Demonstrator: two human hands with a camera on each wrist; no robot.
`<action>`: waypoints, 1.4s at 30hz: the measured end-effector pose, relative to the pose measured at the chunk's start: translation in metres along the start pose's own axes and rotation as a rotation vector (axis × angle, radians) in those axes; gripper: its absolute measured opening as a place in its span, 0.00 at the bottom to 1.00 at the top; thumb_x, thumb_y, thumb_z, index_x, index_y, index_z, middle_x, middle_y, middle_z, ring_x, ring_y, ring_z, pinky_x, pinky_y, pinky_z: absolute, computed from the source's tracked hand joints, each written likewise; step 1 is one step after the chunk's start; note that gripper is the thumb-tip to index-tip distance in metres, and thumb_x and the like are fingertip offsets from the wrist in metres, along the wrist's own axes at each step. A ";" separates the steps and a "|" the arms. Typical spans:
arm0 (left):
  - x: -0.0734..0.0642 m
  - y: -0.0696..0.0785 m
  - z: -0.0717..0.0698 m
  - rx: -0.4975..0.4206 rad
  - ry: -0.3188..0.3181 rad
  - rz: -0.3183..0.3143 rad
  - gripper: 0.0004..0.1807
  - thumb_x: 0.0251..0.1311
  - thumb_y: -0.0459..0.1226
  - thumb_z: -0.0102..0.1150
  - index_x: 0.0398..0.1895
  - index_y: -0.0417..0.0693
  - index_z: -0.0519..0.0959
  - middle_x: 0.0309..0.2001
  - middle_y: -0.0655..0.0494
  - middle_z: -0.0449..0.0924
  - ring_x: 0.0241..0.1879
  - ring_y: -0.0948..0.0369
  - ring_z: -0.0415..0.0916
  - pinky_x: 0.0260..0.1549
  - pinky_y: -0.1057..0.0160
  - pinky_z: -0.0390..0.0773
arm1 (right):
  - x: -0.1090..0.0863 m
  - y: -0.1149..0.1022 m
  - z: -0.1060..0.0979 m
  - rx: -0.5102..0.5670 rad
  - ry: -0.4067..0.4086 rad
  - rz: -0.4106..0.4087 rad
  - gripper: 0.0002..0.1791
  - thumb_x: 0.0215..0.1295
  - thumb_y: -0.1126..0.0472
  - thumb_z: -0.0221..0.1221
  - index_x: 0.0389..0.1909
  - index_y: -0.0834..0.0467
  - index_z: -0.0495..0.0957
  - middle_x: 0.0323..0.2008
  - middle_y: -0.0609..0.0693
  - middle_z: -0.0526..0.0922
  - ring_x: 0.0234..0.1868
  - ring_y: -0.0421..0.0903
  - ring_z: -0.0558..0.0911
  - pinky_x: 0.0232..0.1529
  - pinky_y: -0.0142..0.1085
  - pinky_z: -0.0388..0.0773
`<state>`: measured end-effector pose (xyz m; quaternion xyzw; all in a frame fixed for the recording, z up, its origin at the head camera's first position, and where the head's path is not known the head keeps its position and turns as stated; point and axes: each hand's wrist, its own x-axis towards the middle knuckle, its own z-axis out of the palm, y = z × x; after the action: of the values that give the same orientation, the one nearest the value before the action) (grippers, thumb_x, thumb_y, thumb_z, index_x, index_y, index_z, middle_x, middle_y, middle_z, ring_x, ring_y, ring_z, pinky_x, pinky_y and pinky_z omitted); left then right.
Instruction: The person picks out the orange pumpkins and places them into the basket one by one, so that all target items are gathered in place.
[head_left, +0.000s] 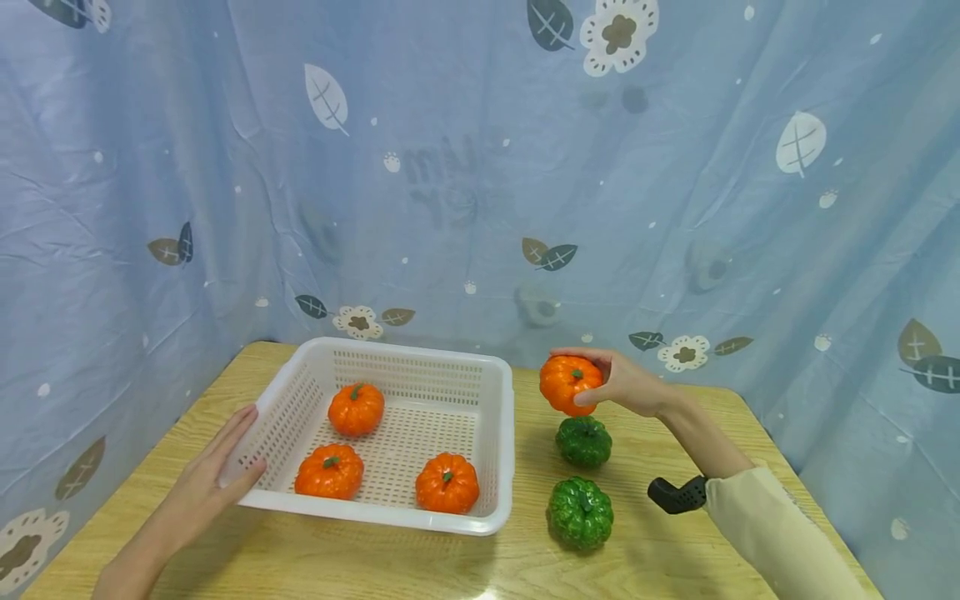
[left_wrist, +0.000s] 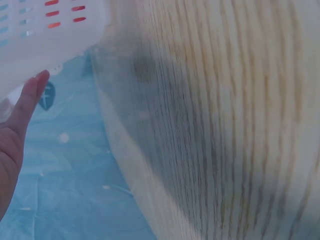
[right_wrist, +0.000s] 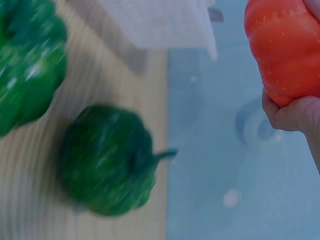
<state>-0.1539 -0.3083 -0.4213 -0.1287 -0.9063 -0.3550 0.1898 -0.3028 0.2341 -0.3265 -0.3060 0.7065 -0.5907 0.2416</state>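
Observation:
My right hand (head_left: 630, 382) grips an orange pumpkin (head_left: 567, 383) above the far right of the table, with fingers over its top and the thumb on its near side. The right wrist view shows this pumpkin (right_wrist: 287, 50) at its upper right edge. Below it are two green pumpkins, one farther (head_left: 583, 442) and one nearer (head_left: 581, 514). A white plastic basket (head_left: 420, 354) stands left of them, and three orange pumpkins (head_left: 356, 410) lie inside. Against the basket's left front corner rests my left hand (head_left: 206, 475), its fingers straight along the outer wall.
A light wooden table (head_left: 360, 558) bears everything. Blue patterned curtain (head_left: 465, 208) hangs around its back and sides. On the right wrist sits a black device (head_left: 677, 495), at the edge of a pale sleeve (head_left: 772, 525).

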 end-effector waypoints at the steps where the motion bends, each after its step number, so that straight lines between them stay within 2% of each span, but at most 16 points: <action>1: -0.001 0.000 0.000 0.000 0.002 0.001 0.40 0.62 0.35 0.59 0.75 0.47 0.53 0.75 0.55 0.45 0.71 0.64 0.42 0.57 0.26 0.50 | 0.006 -0.003 0.002 -0.008 -0.002 -0.002 0.39 0.56 0.73 0.63 0.69 0.63 0.61 0.58 0.55 0.73 0.54 0.51 0.77 0.50 0.43 0.79; 3: -0.001 -0.001 0.000 -0.001 0.003 0.002 0.40 0.62 0.35 0.59 0.75 0.47 0.53 0.75 0.56 0.45 0.70 0.68 0.41 0.56 0.26 0.51 | 0.017 -0.007 0.007 -0.022 -0.008 -0.007 0.39 0.55 0.73 0.63 0.69 0.62 0.63 0.58 0.56 0.73 0.54 0.51 0.77 0.50 0.44 0.79; 6: -0.001 0.000 0.000 -0.001 -0.001 -0.003 0.40 0.62 0.36 0.59 0.75 0.47 0.53 0.75 0.48 0.47 0.71 0.53 0.44 0.53 0.24 0.53 | 0.033 -0.015 0.015 -0.041 -0.020 -0.021 0.39 0.54 0.73 0.64 0.69 0.63 0.62 0.59 0.58 0.72 0.54 0.52 0.76 0.49 0.44 0.79; 9: 0.000 0.000 -0.001 0.008 -0.001 -0.004 0.40 0.62 0.36 0.59 0.75 0.46 0.53 0.75 0.45 0.47 0.70 0.45 0.47 0.51 0.24 0.55 | 0.049 -0.023 0.024 -0.040 -0.038 -0.022 0.41 0.53 0.73 0.65 0.69 0.64 0.61 0.60 0.58 0.71 0.54 0.53 0.76 0.49 0.45 0.79; 13: 0.001 0.001 -0.001 0.006 0.004 -0.003 0.40 0.61 0.35 0.60 0.75 0.45 0.54 0.75 0.46 0.48 0.67 0.37 0.50 0.50 0.24 0.56 | 0.071 -0.028 0.035 -0.031 -0.082 -0.024 0.41 0.52 0.71 0.67 0.68 0.63 0.63 0.60 0.58 0.71 0.54 0.54 0.75 0.50 0.44 0.79; 17: 0.002 0.002 0.000 -0.002 0.006 -0.003 0.40 0.59 0.35 0.61 0.74 0.43 0.56 0.74 0.43 0.50 0.64 0.31 0.54 0.48 0.24 0.58 | 0.093 -0.025 0.045 -0.017 -0.185 -0.043 0.42 0.52 0.71 0.68 0.69 0.64 0.62 0.61 0.58 0.71 0.55 0.53 0.75 0.51 0.44 0.78; 22: 0.004 0.005 0.000 0.028 0.001 -0.011 0.40 0.57 0.35 0.63 0.73 0.41 0.57 0.73 0.41 0.52 0.62 0.30 0.59 0.47 0.25 0.62 | 0.114 -0.016 0.049 -0.017 -0.321 -0.038 0.43 0.51 0.71 0.68 0.69 0.65 0.61 0.60 0.58 0.72 0.54 0.53 0.76 0.52 0.44 0.78; 30: 0.003 0.005 -0.002 0.017 0.003 -0.006 0.39 0.57 0.35 0.63 0.72 0.38 0.58 0.72 0.39 0.53 0.62 0.32 0.59 0.48 0.27 0.63 | 0.142 -0.005 0.045 -0.058 -0.552 0.041 0.45 0.49 0.66 0.72 0.68 0.67 0.61 0.64 0.58 0.68 0.59 0.51 0.73 0.56 0.45 0.74; 38: 0.001 0.004 -0.001 0.010 0.014 -0.003 0.39 0.57 0.35 0.63 0.72 0.39 0.58 0.72 0.41 0.53 0.62 0.34 0.59 0.49 0.29 0.64 | 0.163 0.004 0.048 -0.110 -0.686 0.104 0.47 0.48 0.69 0.72 0.69 0.65 0.59 0.67 0.64 0.61 0.61 0.51 0.71 0.58 0.48 0.73; 40: 0.001 0.004 -0.001 0.013 0.014 -0.007 0.39 0.58 0.35 0.63 0.72 0.41 0.58 0.73 0.42 0.53 0.63 0.34 0.58 0.57 0.35 0.62 | 0.167 0.007 0.051 -0.127 -0.710 0.114 0.47 0.48 0.70 0.72 0.69 0.66 0.59 0.67 0.65 0.61 0.61 0.51 0.70 0.58 0.48 0.72; 42: 0.001 0.003 -0.001 0.017 0.016 -0.014 0.39 0.58 0.35 0.62 0.73 0.42 0.58 0.73 0.44 0.52 0.64 0.34 0.57 0.60 0.39 0.60 | 0.170 0.011 0.053 -0.149 -0.729 0.121 0.47 0.47 0.69 0.72 0.68 0.67 0.60 0.67 0.64 0.61 0.61 0.50 0.70 0.59 0.48 0.72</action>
<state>-0.1529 -0.3072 -0.4183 -0.1180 -0.9086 -0.3494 0.1959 -0.3858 0.0769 -0.3434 -0.4704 0.6321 -0.3746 0.4887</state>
